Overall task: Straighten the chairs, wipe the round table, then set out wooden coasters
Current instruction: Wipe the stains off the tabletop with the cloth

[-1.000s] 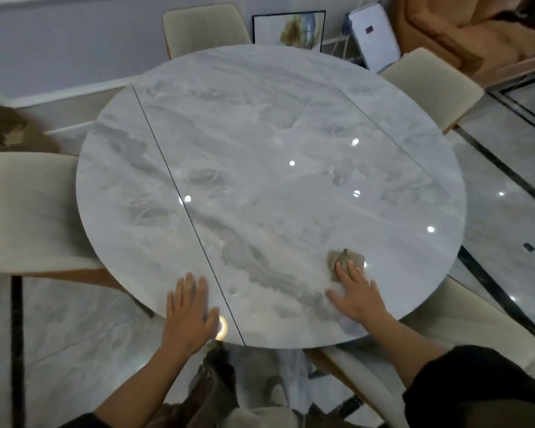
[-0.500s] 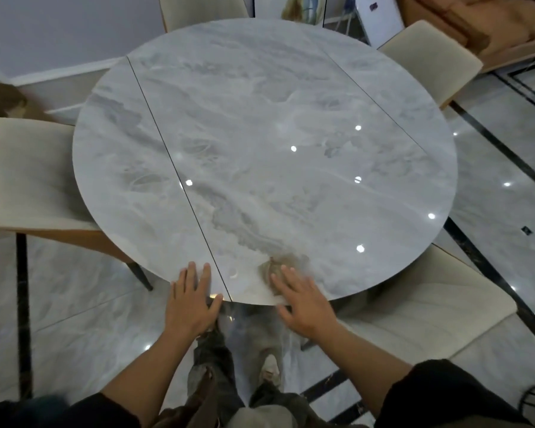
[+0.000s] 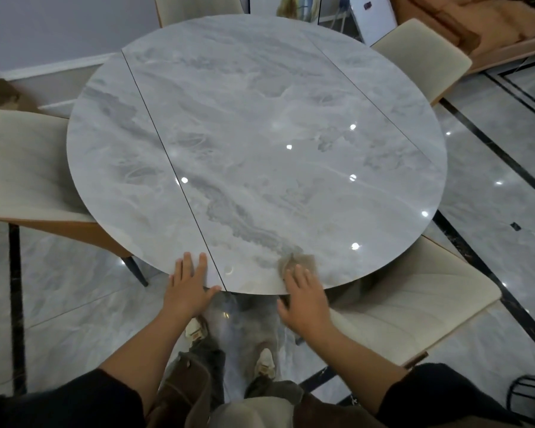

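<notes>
The round table (image 3: pixel 260 103) is pale grey marble with darker grey clouds and white veins, crossed by two thin dark seam lines. The cloth (image 3: pixel 297 261) on it is a dull tan-brown. The chairs (image 3: pixel 19 162) are cream, with orange-brown edging. The floor (image 3: pixel 491 180) repeats the grey marbling in glossy tiles, banded with black stripes. The sofa (image 3: pixel 491 23) is orange and the sleeves (image 3: pixel 74 403) are black.
</notes>
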